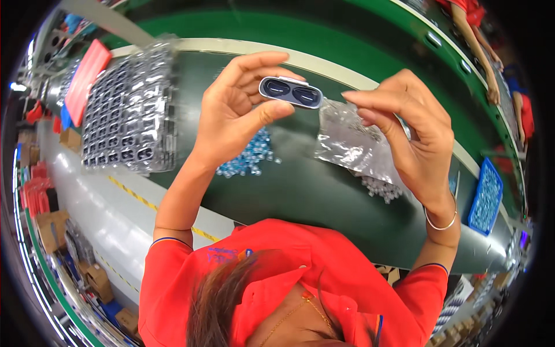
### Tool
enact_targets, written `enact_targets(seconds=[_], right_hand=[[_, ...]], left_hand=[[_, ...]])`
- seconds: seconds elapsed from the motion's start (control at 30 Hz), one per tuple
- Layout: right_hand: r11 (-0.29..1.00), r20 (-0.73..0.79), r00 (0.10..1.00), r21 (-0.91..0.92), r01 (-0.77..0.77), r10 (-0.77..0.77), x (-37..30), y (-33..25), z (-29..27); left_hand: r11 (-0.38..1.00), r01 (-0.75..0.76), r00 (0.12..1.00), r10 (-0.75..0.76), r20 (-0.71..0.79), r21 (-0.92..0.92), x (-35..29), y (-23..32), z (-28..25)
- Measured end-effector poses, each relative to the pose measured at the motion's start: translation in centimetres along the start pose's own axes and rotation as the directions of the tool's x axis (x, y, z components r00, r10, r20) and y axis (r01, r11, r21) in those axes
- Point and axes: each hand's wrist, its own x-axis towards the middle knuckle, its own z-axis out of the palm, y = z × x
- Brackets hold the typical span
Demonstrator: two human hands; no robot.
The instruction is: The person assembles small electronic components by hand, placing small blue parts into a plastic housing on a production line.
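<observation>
Between the thumb and fingers of my left hand (231,113) is a small oval earbud charging case (291,93), its dark blue inside with two hollows facing me. My right hand (413,118) is raised to the right of the case, apart from it, thumb and forefinger pinched. Whatever sits in that pinch, if anything, is too small to make out. Below the right hand lies a clear plastic bag (344,141) of small parts, with a loose heap of small greyish pieces (381,188) beside it. Under my left wrist spreads a pile of shiny light-blue pieces (245,159).
Stacked clear plastic trays (124,115) with dark cases stand on the left, a red panel (88,81) behind them. A blue bin (485,196) of small pieces is at the right. Beyond the dark green table runs a green belt (260,20); another person's arm (477,49) shows far right.
</observation>
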Motion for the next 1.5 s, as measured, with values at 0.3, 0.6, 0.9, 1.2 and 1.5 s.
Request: enact_targets(seconds=[0.3, 0.6, 0.9, 1.2, 1.5], right_hand=[[0.998, 0.048, 0.997, -0.035, 0.056, -0.054, 0.2, -0.3, -0.4], [0.997, 0.102, 0.995, -0.067, 0.025, -0.018, 0.7, -1.0, -0.1], [0.993, 0.134, 0.991, -0.120, 0.009, 0.007, 0.4, -1.6, 0.1], [0.990, 0.195, 0.971, -0.058, -0.128, 0.137, -0.7, -1.5, 0.1], [0.829, 0.327, 0.892, 0.364, -0.424, 0.312, -1.6, 0.5, -0.1]], left_hand=[[0.961, -0.080, 0.992, 0.102, 0.069, -0.265, -0.2, -0.8, 1.7], [0.955, -0.126, 0.979, 0.163, 0.121, -0.267, -0.3, -1.5, 1.0], [0.992, -0.068, 0.994, 0.077, 0.077, -0.110, -0.6, -0.8, 0.8], [0.939, -0.257, 0.954, 0.210, 0.213, 0.226, -0.7, -1.1, 0.5], [0.980, -0.194, 0.949, 0.174, 0.262, 0.052, -1.2, -2.1, 0.9]])
